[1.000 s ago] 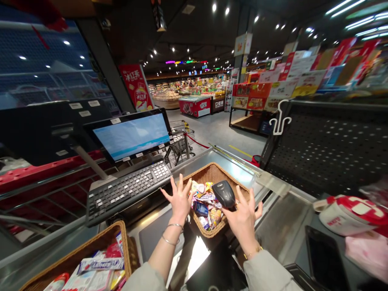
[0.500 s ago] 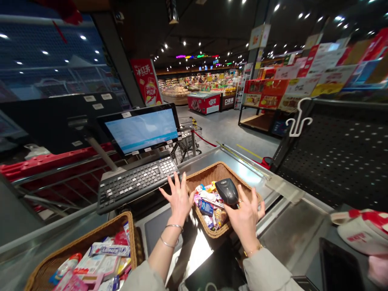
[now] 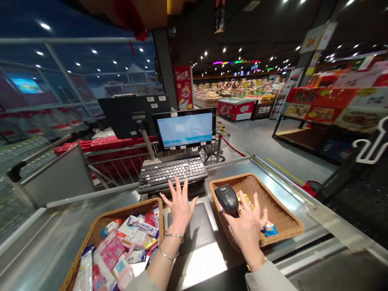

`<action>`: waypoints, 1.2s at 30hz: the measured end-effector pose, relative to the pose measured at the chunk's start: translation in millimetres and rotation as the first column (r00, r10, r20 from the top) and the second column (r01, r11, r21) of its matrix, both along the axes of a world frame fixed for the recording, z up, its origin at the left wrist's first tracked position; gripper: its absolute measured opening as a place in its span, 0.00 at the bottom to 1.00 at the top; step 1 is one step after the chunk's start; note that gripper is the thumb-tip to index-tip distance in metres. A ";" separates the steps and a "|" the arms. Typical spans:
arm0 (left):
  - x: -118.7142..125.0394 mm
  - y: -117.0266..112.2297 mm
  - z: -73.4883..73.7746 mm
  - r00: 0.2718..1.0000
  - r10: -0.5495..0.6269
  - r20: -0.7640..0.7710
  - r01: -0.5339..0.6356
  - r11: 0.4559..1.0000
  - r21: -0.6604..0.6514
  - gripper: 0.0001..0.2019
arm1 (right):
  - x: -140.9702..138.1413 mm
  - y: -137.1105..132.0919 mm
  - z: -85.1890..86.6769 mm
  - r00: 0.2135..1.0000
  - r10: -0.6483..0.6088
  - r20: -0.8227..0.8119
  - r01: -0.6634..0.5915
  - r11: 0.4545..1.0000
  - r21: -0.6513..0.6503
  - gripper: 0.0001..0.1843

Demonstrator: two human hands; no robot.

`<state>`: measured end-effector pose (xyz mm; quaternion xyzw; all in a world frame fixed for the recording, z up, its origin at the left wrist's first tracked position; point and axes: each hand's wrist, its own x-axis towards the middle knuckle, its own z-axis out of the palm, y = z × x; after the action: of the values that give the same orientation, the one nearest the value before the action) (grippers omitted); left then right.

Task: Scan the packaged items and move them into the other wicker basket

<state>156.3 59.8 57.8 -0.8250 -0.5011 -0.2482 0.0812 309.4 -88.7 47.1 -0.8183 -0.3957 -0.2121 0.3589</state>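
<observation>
My left hand (image 3: 180, 210) hovers open, fingers spread, above the brushed-steel counter (image 3: 45, 230); my right hand (image 3: 247, 228) splays over the woven wicker basket (image 3: 287, 226), the black handheld scanner (image 3: 226, 199) against its thumb side, grip unclear.

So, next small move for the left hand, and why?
Probably the left hand should pick up the blue packet in the wicker basket. The right hand is holding the handheld barcode scanner, while the left hand is open and free. The basket holds few items, and the packet lies apart from them.
</observation>
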 end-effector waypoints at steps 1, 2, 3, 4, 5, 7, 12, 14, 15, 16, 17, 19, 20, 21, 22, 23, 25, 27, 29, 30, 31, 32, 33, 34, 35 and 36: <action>-6.7 0.3 0.3 1.000 0.015 -0.004 -0.015 1.000 0.000 0.38 | -4.3 3.1 0.9 1.000 0.011 -0.001 -0.011 1.000 0.003 0.19; -13.3 0.6 0.4 0.999 0.031 -0.007 -0.031 1.000 -0.001 0.37 | -8.6 6.1 1.8 1.000 0.020 0.001 -0.020 1.000 0.007 0.18; -19.9 1.0 0.4 0.999 0.047 -0.011 -0.047 0.999 0.000 0.37 | -12.9 9.0 2.6 1.000 0.030 0.005 -0.030 1.000 0.009 0.18; -26.3 1.4 0.1 0.998 0.062 -0.014 -0.062 0.998 0.001 0.37 | -17.0 11.9 3.2 0.999 0.040 0.010 -0.040 0.999 0.010 0.18; -32.6 1.9 -0.5 0.997 0.076 -0.015 -0.076 0.997 0.003 0.38 | -20.8 14.8 3.3 0.999 0.051 0.018 -0.052 0.999 0.011 0.18; -44.9 3.0 -2.3 0.994 0.107 -0.016 -0.107 0.994 0.011 0.38 | -27.8 20.5 2.2 0.997 0.075 0.032 -0.075 0.997 0.012 0.17; -74.6 3.6 -6.0 0.982 0.185 -0.026 -0.185 0.983 0.011 0.38 | -43.3 33.1 -5.0 0.984 0.164 0.066 -0.165 0.986 0.009 0.11; -86.5 2.3 -7.3 0.978 0.208 -0.036 -0.208 0.978 0.003 0.38 | -50.8 36.2 -5.7 0.978 0.197 0.068 -0.197 0.980 0.005 0.10; -92.4 1.3 -8.2 0.975 0.219 -0.040 -0.220 0.976 -0.004 0.38 | -55.0 37.2 -5.2 0.979 0.198 0.047 -0.198 0.980 -0.007 0.09; -98.3 0.2 -9.5 0.972 0.230 -0.044 -0.231 0.973 -0.011 0.37 | -59.2 37.8 -4.4 0.977 0.211 0.029 -0.210 0.977 -0.026 0.09; -104.2 -1.2 -11.0 0.969 0.242 -0.046 -0.243 0.970 -0.019 0.37 | -63.3 38.3 -3.6 0.976 0.219 0.010 -0.218 0.975 -0.042 0.09; -115.8 -4.4 -14.9 0.964 0.261 -0.049 -0.263 0.964 -0.031 0.36 | -70.6 38.9 -2.4 0.968 0.249 -0.008 -0.249 0.966 -0.068 0.08; -121.7 -6.3 -17.1 0.962 0.270 -0.050 -0.272 0.962 -0.036 0.36 | -73.6 39.3 -2.5 0.964 0.264 -0.012 -0.264 0.962 -0.073 0.08; -127.7 -8.2 -19.4 0.959 0.279 -0.051 -0.281 0.959 -0.039 0.36 | -76.4 39.8 -3.0 0.960 0.280 -0.011 -0.280 0.957 -0.072 0.08; -133.8 -10.2 -21.7 0.957 0.287 -0.051 -0.289 0.956 -0.041 0.36 | -78.9 40.4 -3.8 0.956 0.294 -0.010 -0.294 0.953 -0.067 0.08; -140.1 -12.1 -24.0 0.954 0.294 -0.052 -0.296 0.954 -0.044 0.36 | -81.4 41.0 -4.8 0.951 0.308 -0.008 -0.308 0.949 -0.062 0.08; -152.8 -15.8 -28.2 0.950 0.309 -0.054 -0.311 0.949 -0.051 0.36 | -86.5 42.4 -6.7 0.942 0.336 -0.004 -0.335 0.940 -0.059 0.09; -165.2 -19.5 -31.7 0.944 0.325 -0.062 -0.329 0.942 -0.062 0.36 | -92.3 43.7 -8.0 0.933 0.359 0.001 -0.359 0.931 -0.067 0.09; -176.8 -23.3 -34.2 0.933 0.350 -0.078 -0.356 0.931 -0.078 0.36 | -98.1 44.9 -9.1 0.927 0.376 0.004 -0.375 0.925 -0.071 0.09; -182.2 -25.3 -35.2 0.927 0.365 -0.087 -0.372 0.924 -0.088 0.36 | -100.8 45.6 -10.0 0.924 0.383 0.006 -0.382 0.922 -0.070 0.09; -187.3 -27.3 -36.2 0.920 0.380 -0.097 -0.389 0.916 -0.099 0.36 | -103.2 46.3 -11.1 0.921 0.391 0.006 -0.389 0.919 -0.070 0.10; -192.3 -29.3 -37.1 0.913 0.395 -0.106 -0.405 0.908 -0.110 0.35 | -105.3 47.1 -12.5 0.916 0.401 0.008 -0.399 0.914 -0.072 0.10; -197.3 -31.2 -38.3 0.906 0.408 -0.115 -0.420 0.899 -0.120 0.35 | -107.1 47.9 -14.2 0.912 0.411 0.009 -0.409 0.909 -0.076 0.10; -202.3 -33.1 -39.6 0.899 0.419 -0.124 -0.433 0.892 -0.128 0.35 | -108.6 48.8 -16.0 0.908 0.419 0.010 -0.417 0.906 -0.081 0.09; -207.3 -34.9 -41.2 0.894 0.428 -0.134 -0.444 0.886 -0.132 0.36 | -110.1 49.7 -17.7 0.903 0.430 0.012 -0.427 0.900 -0.089 0.10; -212.5 -36.6 -43.1 0.887 0.438 -0.144 -0.456 0.880 -0.132 0.36 | -111.6 50.6 -19.2 0.900 0.435 0.012 -0.432 0.897 -0.089 0.10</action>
<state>-56.2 23.2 14.7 -0.7031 -0.6914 -0.1352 0.0965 197.8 -38.1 27.9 -0.7206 -0.5821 -0.1228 0.3562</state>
